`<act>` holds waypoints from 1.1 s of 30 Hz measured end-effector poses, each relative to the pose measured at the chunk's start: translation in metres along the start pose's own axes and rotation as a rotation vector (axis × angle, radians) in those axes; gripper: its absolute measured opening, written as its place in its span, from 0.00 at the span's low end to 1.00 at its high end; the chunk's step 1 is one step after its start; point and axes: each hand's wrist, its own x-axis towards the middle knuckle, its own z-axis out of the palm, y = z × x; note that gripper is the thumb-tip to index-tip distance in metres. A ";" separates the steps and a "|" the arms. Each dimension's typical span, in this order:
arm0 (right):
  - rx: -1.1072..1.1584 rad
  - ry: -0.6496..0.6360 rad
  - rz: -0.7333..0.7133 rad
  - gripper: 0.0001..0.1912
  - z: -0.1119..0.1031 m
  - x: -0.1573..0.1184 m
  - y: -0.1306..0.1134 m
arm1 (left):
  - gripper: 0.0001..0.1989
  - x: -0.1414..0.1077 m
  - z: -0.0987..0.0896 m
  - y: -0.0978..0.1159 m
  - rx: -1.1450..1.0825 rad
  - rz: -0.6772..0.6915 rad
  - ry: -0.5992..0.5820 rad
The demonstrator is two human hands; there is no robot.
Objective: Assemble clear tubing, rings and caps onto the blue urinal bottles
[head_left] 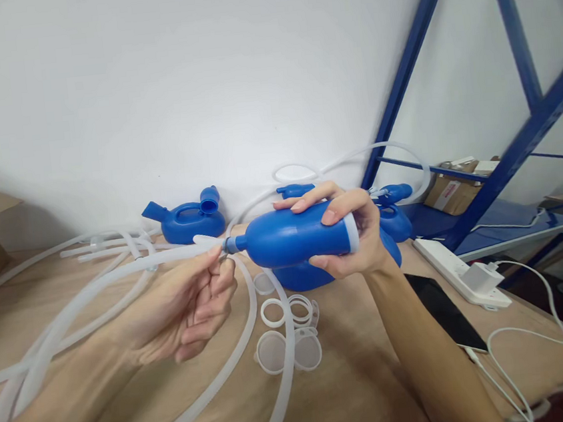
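Gripping the blue bottle-shaped piece (291,237) in my right hand (368,229), I have it lying on its side in the air above the tabletop (353,371), its white-rimmed wide end toward the right and its narrow neck toward the left. My fingers wrap over the top, near that rim, with the thumb below. At the neck, my left hand (191,304) pinches a small greyish collar (227,245) between thumb and forefinger, its other fingers loosely curled; the fingertips hide part of the collar. From this joint a thick white tube (160,257) runs left above my left forearm and bends down toward the lower left corner.

Behind my left hand, against the wall, I see a blue handled container (188,231) standing on the tabletop. Another blue container (301,278) shows partly beneath the piece I am holding. Nearer me lie round translucent lids (272,353) and white rings, with loose lengths of tube crossing beside and over them. Off to the right of my right forearm are a black phone (442,308) and a white power strip (443,264) with a charger plugged in, and beyond them a blue shelf frame (412,66).
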 end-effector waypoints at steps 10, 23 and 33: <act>0.064 0.084 0.131 0.24 0.009 0.000 -0.001 | 0.25 -0.015 -0.015 0.012 1.393 0.770 0.737; -0.581 -0.469 1.086 0.44 -0.094 -0.044 0.024 | 0.20 0.015 -0.030 0.012 1.414 0.556 0.836; -0.466 -0.321 1.007 0.25 -0.103 -0.060 0.044 | 0.23 0.110 -0.002 0.031 1.524 0.543 0.725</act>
